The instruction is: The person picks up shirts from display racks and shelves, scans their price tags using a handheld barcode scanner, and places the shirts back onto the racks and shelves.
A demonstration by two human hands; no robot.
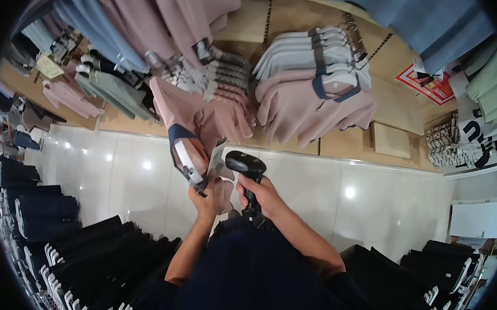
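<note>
Closest to you, your right hand [260, 195] is wrapped firmly round the handle of a black scanner [247, 163], which sits in front of your body, and your left hand [215, 197] just beside it has a narrow pinch on a pink shirt [193, 119] near its dark collar [176, 134], with a pale tag [217, 154] standing up above the fingers. You look to be at the step of lining the scanner up with the tag; by my reading, the next move calls for a steady left hand, the tag's printed face turned to the scanner's nose, and a small gap between them. The scanner's handle runs lengthwise away from you, and its head lies across the top, nose towards your left and the tag. The shirt's long axis runs away from you and a little to your left, collar end towards you, body towards the display; the folds there overlap, so I cannot tell whether its hem touches the shirts behind. Further out lies the glossy floor [132, 175], then the wooden display [335, 148], where more pink shirts [304, 104] and grey-white shirts [296, 52] hang in a row
</note>
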